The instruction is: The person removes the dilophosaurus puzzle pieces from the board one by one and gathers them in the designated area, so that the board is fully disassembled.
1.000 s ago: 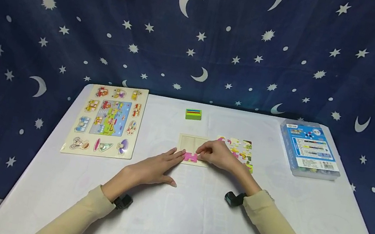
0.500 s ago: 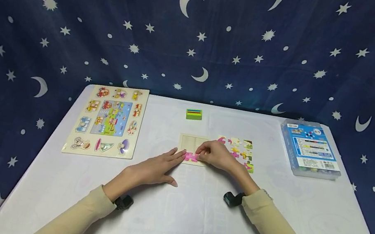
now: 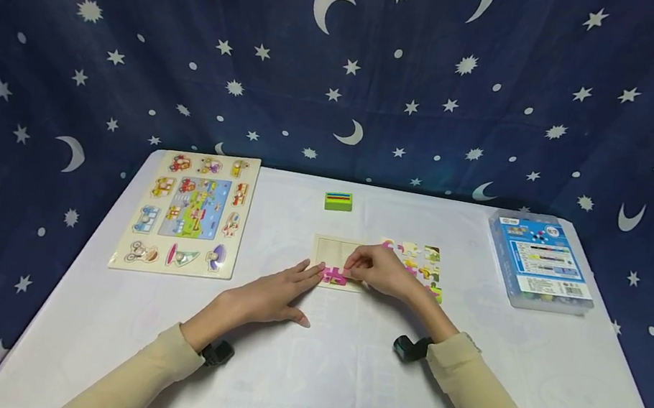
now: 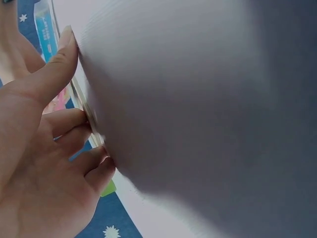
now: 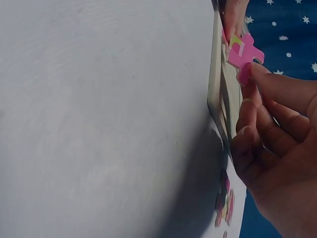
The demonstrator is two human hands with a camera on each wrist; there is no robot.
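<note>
A pink puzzle piece [image 5: 246,54] with a yellow-green patch is pinched between the thumb and fingers of my right hand [image 3: 383,272]. In the right wrist view it is tilted up above the shallow wooden puzzle tray [image 3: 335,251]. My left hand [image 3: 274,295] lies with fingers extended, their tips at the tray's lower left corner beside another bit of pink. The left wrist view shows its thumb [image 4: 62,57] spread away from the fingers. Loose puzzle pieces [image 3: 412,252], pink, yellow and green, lie right of the tray, partly hidden behind my right hand.
A large wooden vehicle puzzle board [image 3: 230,245] lies on the left of the white-covered table [image 3: 294,388]. Behind the tray is a small green box [image 3: 338,202] with coloured stripes. A clear plastic case with a blue label [image 3: 542,264] stands at the right.
The pink piece in my right fingers has been turned and tilted a little over the tray's lower edge. Both hands stay almost where they were.
</note>
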